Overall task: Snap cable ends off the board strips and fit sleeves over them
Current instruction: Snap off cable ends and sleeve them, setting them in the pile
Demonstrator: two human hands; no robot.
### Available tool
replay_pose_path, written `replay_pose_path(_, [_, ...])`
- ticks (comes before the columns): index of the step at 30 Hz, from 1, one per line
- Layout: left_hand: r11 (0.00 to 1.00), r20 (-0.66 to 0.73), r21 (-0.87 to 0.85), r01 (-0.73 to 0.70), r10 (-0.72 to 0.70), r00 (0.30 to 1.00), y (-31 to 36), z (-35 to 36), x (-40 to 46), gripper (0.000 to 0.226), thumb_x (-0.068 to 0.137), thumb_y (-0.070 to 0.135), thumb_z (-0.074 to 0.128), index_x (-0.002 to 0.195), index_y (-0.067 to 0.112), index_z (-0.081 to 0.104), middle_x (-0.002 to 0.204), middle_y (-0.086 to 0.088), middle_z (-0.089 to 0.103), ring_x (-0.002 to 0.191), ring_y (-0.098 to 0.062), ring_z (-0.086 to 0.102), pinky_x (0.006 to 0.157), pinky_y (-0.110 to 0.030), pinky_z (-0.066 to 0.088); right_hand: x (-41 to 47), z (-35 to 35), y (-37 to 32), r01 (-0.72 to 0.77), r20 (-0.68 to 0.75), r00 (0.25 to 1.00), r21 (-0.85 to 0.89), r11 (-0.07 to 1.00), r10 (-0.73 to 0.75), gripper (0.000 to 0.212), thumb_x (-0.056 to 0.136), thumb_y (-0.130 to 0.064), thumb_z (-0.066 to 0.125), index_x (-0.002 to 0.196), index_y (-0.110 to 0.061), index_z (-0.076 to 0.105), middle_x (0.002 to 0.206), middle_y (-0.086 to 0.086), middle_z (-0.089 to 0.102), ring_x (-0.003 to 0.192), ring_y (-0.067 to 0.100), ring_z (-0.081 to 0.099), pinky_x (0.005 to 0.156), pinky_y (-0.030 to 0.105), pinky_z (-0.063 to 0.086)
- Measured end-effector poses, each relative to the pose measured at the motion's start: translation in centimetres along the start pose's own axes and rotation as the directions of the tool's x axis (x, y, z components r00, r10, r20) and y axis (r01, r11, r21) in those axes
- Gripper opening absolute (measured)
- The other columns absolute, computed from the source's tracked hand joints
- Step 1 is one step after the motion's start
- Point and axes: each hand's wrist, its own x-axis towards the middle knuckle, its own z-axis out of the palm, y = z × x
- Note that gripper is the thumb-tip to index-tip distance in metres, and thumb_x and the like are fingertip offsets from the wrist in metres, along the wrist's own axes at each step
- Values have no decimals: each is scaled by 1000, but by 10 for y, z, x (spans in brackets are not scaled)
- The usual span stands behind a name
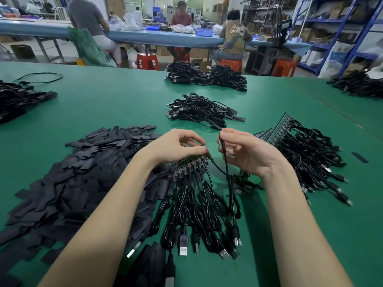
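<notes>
My left hand [176,146] pinches the upper end of a board strip [190,165] that slants down to the left, with several black USB cables [199,212] hanging from it toward me. My right hand [246,152] pinches a single small cable end [221,145] just right of the strip, apart from it, its cable [229,183] trailing down. A big heap of flat black sleeves [83,175] lies on the green table to the left, partly under my left forearm.
More board strips with cables [300,146] lie stacked to the right. Piles of sleeved cables sit ahead [203,110] and farther back [207,76], with others at the left [16,98] and right [360,83] edges. One loose sleeve [360,157] lies far right. People sit at a bench behind.
</notes>
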Motion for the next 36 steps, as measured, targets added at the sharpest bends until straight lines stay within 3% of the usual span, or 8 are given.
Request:
replay_pose_path(3, [996,-221,91,-4,24,975,6,10,-2,36,83,46,77,114,33,65,109,15,69,99,-2,65,91,-23,51,-5,0,-7,-11,133,991,-20,1000,14,11,69,-15,82,77,-21,75,77,-1,66,63,11,61,50,15,49])
replay_pose_path(6, [988,-384,-80,-135,94,918,17,30,-3,15,91,34,72,103,26,68,100,12,71,91,-5,67,80,-20,52,0,6,-4,-22,50,998,4,1000,22,12,68,-15,85,76,-21,78,77,-2,68,62,9,60,51,13,49])
replay_pose_path(9, [854,-342,-487,-183,6,940,21,55,-6,7,99,22,63,102,16,65,90,4,71,77,-9,68,68,-25,57,12,13,3,51,-200,979,6,999,-49,10,80,-16,78,88,-19,72,73,-4,71,58,8,63,54,15,51])
replay_pose_path(12, [677,-266,-723,-136,-92,960,16,70,-6,8,99,15,62,105,12,60,84,2,73,73,-12,68,68,-28,59,19,19,10,100,-294,948,-72,992,-117,6,87,-15,76,91,-16,72,72,-3,72,57,9,64,56,17,53])
replay_pose_path(24, [607,-316,-774,-180,-125,940,4,75,-5,8,98,8,64,102,12,58,94,-8,75,73,-20,72,64,-27,57,24,31,12,73,-360,898,-445,893,-253,11,90,-26,73,95,-17,71,86,0,68,66,9,60,63,22,56])
replay_pose_path(30, [608,-306,-782,-140,-178,935,3,78,-3,8,98,7,63,98,10,55,87,-7,67,63,-14,68,55,-23,52,36,37,-5,25,-307,846,-793,609,-435,8,87,-36,70,88,-28,74,86,-10,73,85,8,66,75,27,52])
replay_pose_path(33, [598,-290,-796,-98,-233,928,3,76,-1,9,98,6,62,100,7,54,85,-6,65,63,-14,67,54,-23,52,65,59,-16,-36,-141,938,-948,316,-317,12,87,-26,64,87,-31,75,91,-9,73,85,7,66,64,21,50])
replay_pose_path(36, [583,-288,-808,-86,-264,920,3,77,-2,11,96,2,63,100,5,53,81,-9,63,57,-13,66,53,-22,52,111,79,-17,-86,-92,985,-995,43,-144,22,89,-18,62,107,-17,75,105,4,72,96,21,69,81,34,61])
